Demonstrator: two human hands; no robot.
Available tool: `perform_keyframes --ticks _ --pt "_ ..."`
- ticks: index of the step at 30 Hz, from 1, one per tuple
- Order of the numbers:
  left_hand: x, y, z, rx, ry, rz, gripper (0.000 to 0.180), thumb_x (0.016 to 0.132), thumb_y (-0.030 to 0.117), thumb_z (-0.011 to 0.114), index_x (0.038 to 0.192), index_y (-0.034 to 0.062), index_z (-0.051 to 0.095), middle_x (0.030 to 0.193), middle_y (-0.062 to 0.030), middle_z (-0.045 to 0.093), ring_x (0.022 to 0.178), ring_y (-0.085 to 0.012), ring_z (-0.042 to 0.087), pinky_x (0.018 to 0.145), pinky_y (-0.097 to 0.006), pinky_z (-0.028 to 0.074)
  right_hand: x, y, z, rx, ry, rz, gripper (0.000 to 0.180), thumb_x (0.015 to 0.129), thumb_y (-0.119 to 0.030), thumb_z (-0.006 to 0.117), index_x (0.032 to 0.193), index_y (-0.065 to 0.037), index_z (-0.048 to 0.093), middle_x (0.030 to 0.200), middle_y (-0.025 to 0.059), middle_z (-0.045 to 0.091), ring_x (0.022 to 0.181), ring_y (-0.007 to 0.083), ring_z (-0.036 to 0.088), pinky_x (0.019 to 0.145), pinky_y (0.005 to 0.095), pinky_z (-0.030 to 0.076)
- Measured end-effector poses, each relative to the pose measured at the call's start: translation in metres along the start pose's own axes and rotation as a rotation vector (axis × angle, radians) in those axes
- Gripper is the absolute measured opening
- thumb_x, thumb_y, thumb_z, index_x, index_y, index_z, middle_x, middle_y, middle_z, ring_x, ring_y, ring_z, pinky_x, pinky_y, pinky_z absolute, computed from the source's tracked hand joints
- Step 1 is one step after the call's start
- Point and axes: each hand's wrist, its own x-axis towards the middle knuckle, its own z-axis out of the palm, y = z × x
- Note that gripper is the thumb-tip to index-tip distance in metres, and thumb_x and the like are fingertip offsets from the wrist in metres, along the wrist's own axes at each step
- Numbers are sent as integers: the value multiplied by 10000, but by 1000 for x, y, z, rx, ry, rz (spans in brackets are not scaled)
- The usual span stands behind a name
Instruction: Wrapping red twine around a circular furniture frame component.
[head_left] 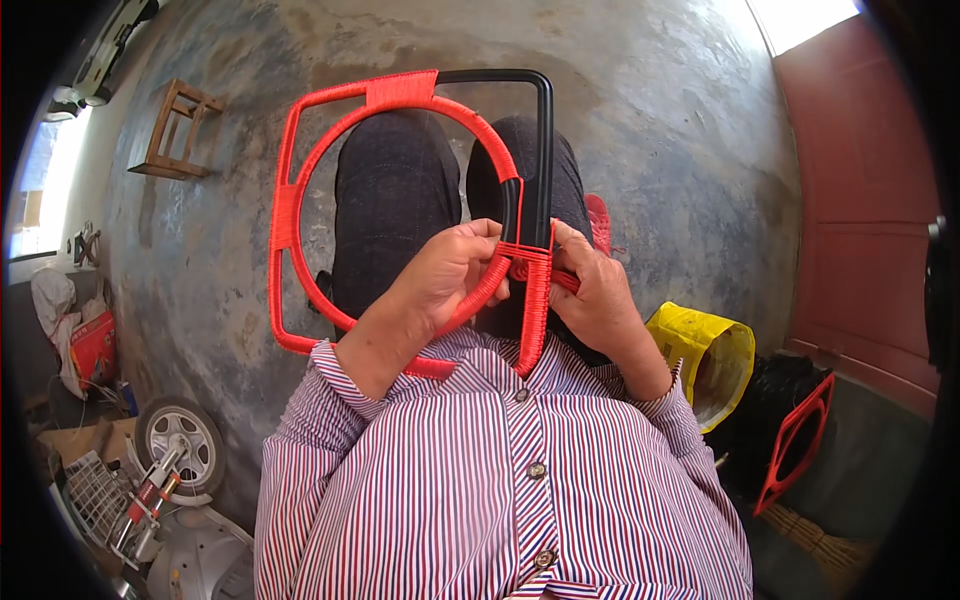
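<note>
A rounded-square frame (284, 218) with a ring inside it rests over my lap. Red cord is wound tightly round most of it, while its top right corner (547, 130) and a short piece of the ring (511, 210) show bare black. My left hand (445, 268) is closed on the ring, beside the place where strands of cord cross from ring to outer bar. On the other side of that bar, my right hand (598, 290) pinches a small bundle of red cord (563, 278). Its fingertips are partly hidden behind the bar.
A wooden stool (178, 130) stands far left on the concrete floor. At the right are a yellow sack (705, 350), another red frame (798, 445) by a dark pile, and a red door (855, 190). A scooter wheel (180, 447) and clutter occupy the lower left.
</note>
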Motion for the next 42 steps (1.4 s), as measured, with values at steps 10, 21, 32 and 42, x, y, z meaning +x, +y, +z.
perform_keyframes --ticks 10,21,32,42 --pt "3 -2 -2 8 -52 -19 161 907 39 425 1045 19 506 803 -130 620 457 -220 607 381 -310 458 2 4 5 -70 56 -12 588 748 -40 646 1310 11 480 922 158 724 829 300 712 743 367 551" --pt "2 -1 -2 -52 -81 -33 123 938 54 437 1034 22 507 824 -158 624 480 -238 590 422 -321 472 2 5 -1 -51 -8 -59 607 751 -64 635 1326 20 460 918 182 705 838 340 694 761 404 527" --pt "5 -3 -7 -78 -144 -10 266 927 34 400 1131 -65 540 820 -183 646 590 -226 663 461 -308 563 4 8 0 -61 -36 -33 612 759 -79 630 1340 6 459 872 199 686 811 360 684 728 432 515" --pt "1 -1 -5 -56 -26 11 216 893 51 495 1065 -67 552 836 -198 653 611 -270 674 526 -353 575 2 7 2 11 69 -6 593 735 -92 671 1301 12 526 953 138 715 873 265 706 821 339 494"
